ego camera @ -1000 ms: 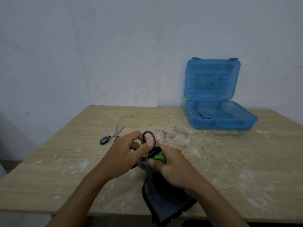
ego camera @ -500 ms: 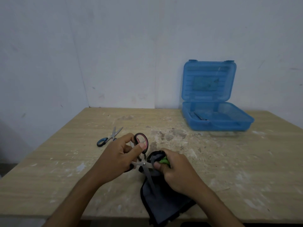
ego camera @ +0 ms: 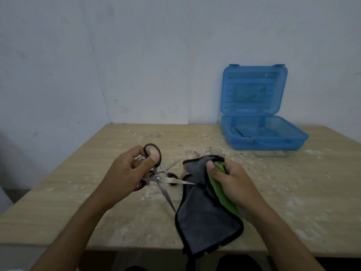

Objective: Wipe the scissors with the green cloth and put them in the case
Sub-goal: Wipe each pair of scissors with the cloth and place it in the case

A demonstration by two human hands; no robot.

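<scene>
Open scissors (ego camera: 164, 180), bunched cloth (ego camera: 203, 202), open case (ego camera: 261, 137)

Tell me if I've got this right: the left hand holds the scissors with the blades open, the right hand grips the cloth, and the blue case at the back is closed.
Not quite. The head view shows the case open, lid upright. The left hand does hold the scissors, blades open, and the right hand grips the cloth.

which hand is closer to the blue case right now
The right. The right hand, gripping the green cloth, sits in front of the open blue case, just to its left. The left hand, holding the red-handled scissors, is farther left.
</scene>
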